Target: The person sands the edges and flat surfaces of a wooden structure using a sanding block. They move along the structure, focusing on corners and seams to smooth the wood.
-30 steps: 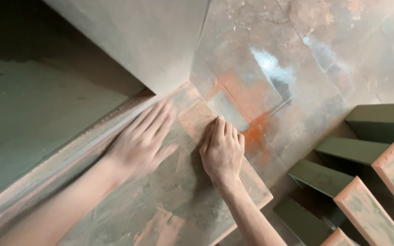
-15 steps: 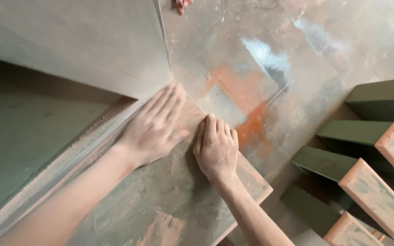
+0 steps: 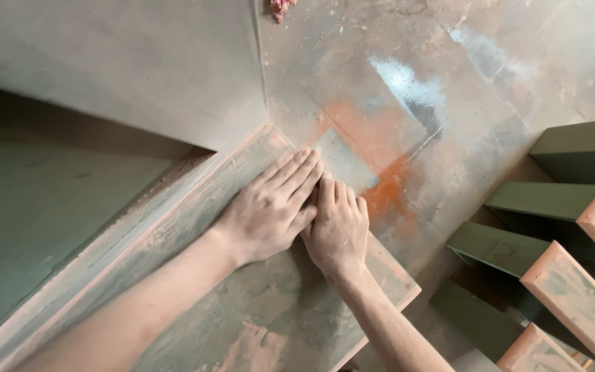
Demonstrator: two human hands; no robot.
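Our left hand [image 3: 270, 213] has slid in beside our right hand [image 3: 339, 231] over the last second; both lie flat, fingers released, gripping nothing, pressing the dusty panel [image 3: 256, 317] near its far end; green boards [image 3: 566, 275] stand apart.

Both hands lie flat on the long board [image 3: 194, 289], the left hand [image 3: 270, 210] touching the right hand [image 3: 339, 231] at its 9 o'clock. Stacked panels [image 3: 559, 275] stand at 3 o'clock, and a wall slab [image 3: 139, 62] rises at 11 o'clock.

Dusty green board [image 3: 256, 324], pinkish edges
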